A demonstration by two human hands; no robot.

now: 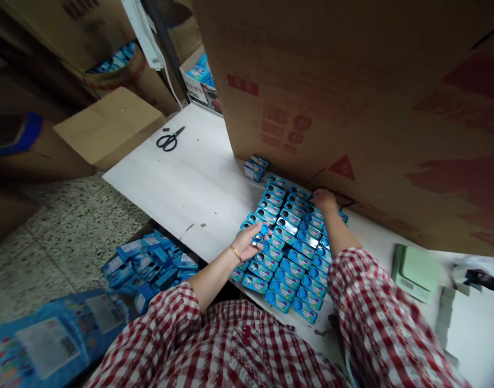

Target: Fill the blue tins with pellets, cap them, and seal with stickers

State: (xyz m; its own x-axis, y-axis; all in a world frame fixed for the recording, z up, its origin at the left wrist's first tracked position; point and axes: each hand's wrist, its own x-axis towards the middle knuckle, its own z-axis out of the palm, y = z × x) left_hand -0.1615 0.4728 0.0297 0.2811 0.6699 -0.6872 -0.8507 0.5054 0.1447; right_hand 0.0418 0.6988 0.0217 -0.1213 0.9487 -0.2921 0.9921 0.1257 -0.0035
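Note:
Rows of small blue boxes (299, 258) lie packed side by side on the white table (182, 188). Some have a blue disc in the round spot on top, others a dark or silvery round spot. Over the left part of the rows, my left hand (247, 243) is turned partly palm up, its fingers curled around small round blue discs (264, 229). My right hand (324, 200) reaches to the far right of the rows with its fingers bunched down at a box there. What those fingertips hold, if anything, is hidden.
A big cardboard carton (352, 108) stands behind the rows, with stacked small boxes (255, 168) beside it. Black scissors (170, 140) lie far left. A green scale-like device (417, 272) sits at right. Below the table's left edge is a heap of blue packets (150, 261).

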